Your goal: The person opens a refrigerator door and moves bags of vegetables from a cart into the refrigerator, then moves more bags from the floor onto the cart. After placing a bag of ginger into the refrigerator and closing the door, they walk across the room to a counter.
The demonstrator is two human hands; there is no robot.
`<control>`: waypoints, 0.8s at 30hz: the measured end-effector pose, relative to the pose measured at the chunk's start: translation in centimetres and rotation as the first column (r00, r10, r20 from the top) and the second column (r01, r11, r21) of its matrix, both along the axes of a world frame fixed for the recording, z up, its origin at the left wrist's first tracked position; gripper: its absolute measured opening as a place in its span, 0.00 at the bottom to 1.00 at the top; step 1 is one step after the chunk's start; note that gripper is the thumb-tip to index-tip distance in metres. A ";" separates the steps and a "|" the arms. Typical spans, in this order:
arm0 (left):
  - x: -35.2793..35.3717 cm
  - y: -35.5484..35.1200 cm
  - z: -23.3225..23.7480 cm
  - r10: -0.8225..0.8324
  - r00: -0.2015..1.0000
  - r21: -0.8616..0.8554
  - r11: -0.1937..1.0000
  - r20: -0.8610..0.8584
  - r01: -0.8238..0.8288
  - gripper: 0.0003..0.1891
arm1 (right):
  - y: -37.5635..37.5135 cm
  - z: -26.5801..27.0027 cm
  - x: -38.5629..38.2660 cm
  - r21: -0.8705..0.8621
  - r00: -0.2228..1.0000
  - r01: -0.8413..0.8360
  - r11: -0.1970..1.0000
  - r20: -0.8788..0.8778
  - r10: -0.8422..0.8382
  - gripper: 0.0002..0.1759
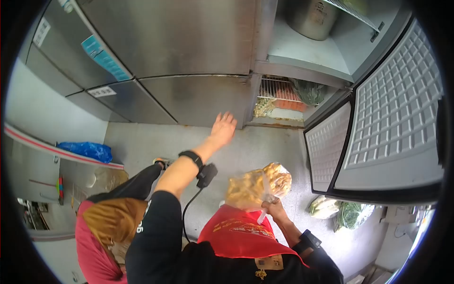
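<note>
My right hand [273, 207] is closed around the gathered neck of a clear plastic bag of golden-yellow food pieces [250, 189]. The bag hangs in front of my red apron [236, 232]; what kind of food it holds I cannot make out. My left hand [223, 128] reaches out over the floor near the bottom of the steel fridge front, holding nothing, its fingers apart. To its right, the low fridge compartment [281, 102] stands open, with a wire shelf, orange-red packs and a dark plastic bag [308, 92] inside.
Two open fridge doors [392, 118] [329, 146] swing out on the right. Above the low compartment, a metal pot [313, 19] stands on a shelf. Bagged vegetables [352, 215] lie on the floor at right. A person in a red top [97, 246] is close by my left; a blue bag [87, 151] lies beyond.
</note>
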State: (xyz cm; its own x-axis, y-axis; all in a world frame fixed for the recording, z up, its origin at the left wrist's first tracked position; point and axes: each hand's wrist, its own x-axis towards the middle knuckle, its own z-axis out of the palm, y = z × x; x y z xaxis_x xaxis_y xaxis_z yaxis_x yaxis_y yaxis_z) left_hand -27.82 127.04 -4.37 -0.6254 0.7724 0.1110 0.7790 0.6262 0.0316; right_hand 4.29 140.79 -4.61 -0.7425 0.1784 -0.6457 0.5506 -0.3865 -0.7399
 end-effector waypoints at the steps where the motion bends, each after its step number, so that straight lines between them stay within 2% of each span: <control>1: -2.5 2.0 -0.5 -0.060 0.991 -0.061 0.997 -0.117 0.053 0.19 | 0.4 -1.1 -0.3 0.009 0.999 0.028 1.000 -0.017 -0.028 0.04; 3: -6.8 5.6 -1.1 -0.200 0.949 -0.223 0.964 -0.244 0.146 0.18 | 1.8 -3.3 -0.8 0.032 0.995 0.080 0.996 -0.054 -0.078 0.04; 5: -10.5 9.0 -1.5 -0.315 0.891 -0.363 0.912 -0.326 0.190 0.18 | 2.6 -4.0 -1.8 0.154 0.994 0.111 0.982 -0.016 -0.109 0.05; 6: -12.3 10.5 -2.0 -0.368 0.866 -0.427 0.880 -0.337 0.208 0.18 | 2.7 -4.8 -2.2 0.113 0.990 0.142 0.983 -0.013 -0.141 0.05; 10: -16.6 13.5 -4.8 -0.537 0.785 -0.695 0.691 -0.309 0.200 0.19 | 2.6 -5.2 -3.3 0.089 0.974 0.216 0.972 0.053 -0.221 0.05; 13: -17.9 14.8 -5.6 -0.521 0.836 -0.749 0.621 -0.174 0.231 0.18 | 2.2 -5.2 -4.8 0.081 0.961 0.253 0.964 0.093 -0.260 0.06; 16: -17.2 13.5 -4.5 -0.548 0.781 -0.639 0.723 -0.300 0.263 0.18 | 1.3 -5.3 -5.2 0.088 0.954 0.246 0.965 0.153 -0.257 0.06; 19: -14.0 11.7 -8.1 -0.528 0.805 -0.600 0.746 -0.269 0.289 0.18 | 1.7 -5.9 -5.1 0.060 0.955 0.250 0.966 0.151 -0.256 0.07; 20: -11.3 9.2 -6.2 -0.653 0.712 -0.637 0.670 -0.260 0.382 0.18 | 1.8 -6.0 -4.9 0.057 0.957 0.235 0.970 0.163 -0.241 0.07; 21: -9.9 6.2 -12.1 -0.710 0.553 -0.549 0.697 -0.437 0.460 0.18 | 1.9 -6.1 -5.2 0.058 0.959 0.222 0.973 0.165 -0.229 0.07; 22: -7.2 3.9 -9.8 -0.827 0.538 -0.667 0.494 -0.162 0.558 0.19 | 1.8 -6.0 -5.3 0.038 0.960 0.203 0.978 0.192 -0.207 0.07; 23: -5.7 0.7 -9.8 -0.808 0.466 -0.398 0.586 -0.361 0.706 0.16 | 1.9 -6.0 -5.6 0.031 0.967 0.176 0.984 0.183 -0.179 0.06; 24: -3.7 -1.9 -9.9 -0.857 0.516 -0.276 0.499 -0.015 0.821 0.13 | 1.8 -6.2 -6.1 0.019 0.974 0.143 0.990 0.173 -0.144 0.06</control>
